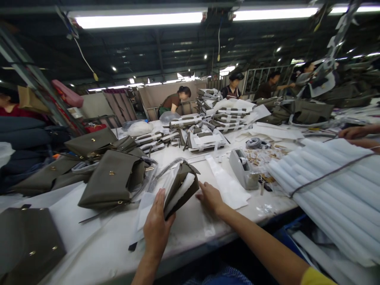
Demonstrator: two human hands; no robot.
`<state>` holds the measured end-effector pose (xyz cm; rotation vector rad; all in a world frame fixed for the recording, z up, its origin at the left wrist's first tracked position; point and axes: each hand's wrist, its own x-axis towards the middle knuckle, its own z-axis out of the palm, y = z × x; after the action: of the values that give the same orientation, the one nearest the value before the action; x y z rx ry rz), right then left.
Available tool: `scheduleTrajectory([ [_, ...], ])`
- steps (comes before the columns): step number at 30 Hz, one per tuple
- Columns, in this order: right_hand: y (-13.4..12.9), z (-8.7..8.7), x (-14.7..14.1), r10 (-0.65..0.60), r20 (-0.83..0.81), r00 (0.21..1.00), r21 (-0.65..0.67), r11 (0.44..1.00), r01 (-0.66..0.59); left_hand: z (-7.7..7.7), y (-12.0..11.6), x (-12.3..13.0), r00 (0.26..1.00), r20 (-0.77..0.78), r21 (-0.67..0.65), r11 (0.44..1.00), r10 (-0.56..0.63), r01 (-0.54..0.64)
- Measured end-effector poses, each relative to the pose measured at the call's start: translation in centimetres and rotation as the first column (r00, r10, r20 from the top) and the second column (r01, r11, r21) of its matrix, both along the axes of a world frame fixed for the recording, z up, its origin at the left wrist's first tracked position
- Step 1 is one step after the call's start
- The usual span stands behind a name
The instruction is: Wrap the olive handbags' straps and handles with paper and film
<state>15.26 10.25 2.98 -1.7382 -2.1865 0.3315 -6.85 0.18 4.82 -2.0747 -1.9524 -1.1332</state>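
A small olive handbag (184,198) tilts above the near edge of the white table, its opening toward me and white padding (181,189) showing inside. My left hand (157,219) is closed on its left side, with clear wrap and white sheeting by the fingers. My right hand (211,198) is beside the bag's right edge, fingers bent and apart; whether the fingertips touch the bag is hard to see. A larger olive handbag (108,178) with a gold clasp lies left of my left hand. A grey tape dispenser (243,170) stands beyond my right hand.
Wrapped bags (228,118) are piled at the back of the table (190,243). White foam sheets (329,186), bound with a dark strap, overhang the right front edge. Loose metal fittings (264,156) lie behind the dispenser. A co-worker's hands (359,136) show at far right.
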Motion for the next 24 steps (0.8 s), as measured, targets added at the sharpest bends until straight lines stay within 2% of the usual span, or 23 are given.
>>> scheduleTrajectory([
  [4,2.9,-0.1,0.0,0.084,-0.031,0.996,0.041,0.996,-0.082,-0.2,0.0,0.1,0.999,-0.031,0.008,1.0,-0.014,0.014],
  [7,3.1,0.3,1.0,0.11,-0.066,0.992,0.071,0.992,-0.105,-0.3,0.0,0.2,0.998,-0.058,0.019,0.999,-0.038,0.039],
  [9,1.6,0.2,1.8,0.146,-0.078,0.986,0.1,0.985,-0.138,-0.4,0.0,0.3,0.995,-0.081,0.033,0.997,-0.062,0.065],
  [11,-0.8,-0.4,2.3,0.238,-0.064,0.969,0.144,0.963,-0.227,-0.6,0.1,0.5,0.991,-0.108,0.033,0.995,-0.085,0.089],
  [13,-3.2,-1.2,2.5,0.347,-0.03,0.937,0.18,0.924,-0.336,-0.8,0.1,0.7,0.986,-0.133,0.016,0.995,-0.099,0.102],
  [15,-4.7,-2.3,2.5,0.403,-0.007,0.915,0.199,0.897,-0.394,-1.0,-0.1,1.1,0.982,-0.161,-0.003,0.995,-0.101,0.102],
  [17,-5.0,-3.2,2.4,0.413,-0.019,0.911,0.237,0.887,-0.397,-1.3,-0.2,1.4,0.974,-0.203,-0.012,0.995,-0.1,0.099],
  [20,-4.8,-3.9,2.7,0.41,-0.074,0.909,0.366,0.859,-0.358,-1.8,-0.3,1.8,0.954,-0.285,-0.021,0.995,-0.095,0.093],
  [22,-5.3,-3.8,3.5,0.427,-0.101,0.899,0.436,0.831,-0.345,-2.1,-0.2,2.0,0.938,-0.333,-0.024,0.995,-0.095,0.093],
  [24,-6.7,-2.9,4.6,0.469,-0.109,0.877,0.477,0.798,-0.367,-2.2,-0.2,2.3,0.922,-0.373,-0.027,0.994,-0.107,0.104],
])
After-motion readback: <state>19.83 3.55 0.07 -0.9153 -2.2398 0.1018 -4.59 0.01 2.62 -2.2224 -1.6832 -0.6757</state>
